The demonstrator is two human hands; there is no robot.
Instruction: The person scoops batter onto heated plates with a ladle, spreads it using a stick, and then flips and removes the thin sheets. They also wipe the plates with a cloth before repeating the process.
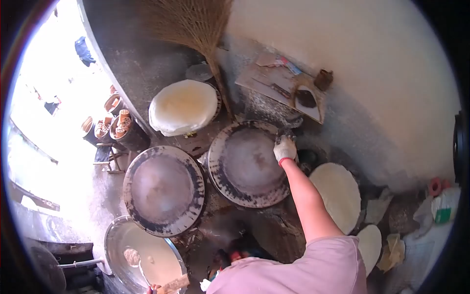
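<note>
My right hand [285, 148], in a white glove, reaches out to the far right rim of the right round griddle [245, 164] and is closed on a small dark pad [286, 132] pressed against that rim. A second round griddle [164, 188] lies to its left, bare and dark-edged. At the bottom edge, only a sliver of my left hand [152, 289] shows beside a wooden piece [174, 283]. It is next to the handle of a ladle [133, 256] resting in a metal bowl of pale batter [113, 236]. Its grip is hidden.
A stack of thin round sheets [183, 105] sits behind the griddles, with more sheets [338, 193] at the right. A broom [196, 27] leans on the wall. A board with tools [286, 88], pots [120, 125] and bags [443, 206] stand around.
</note>
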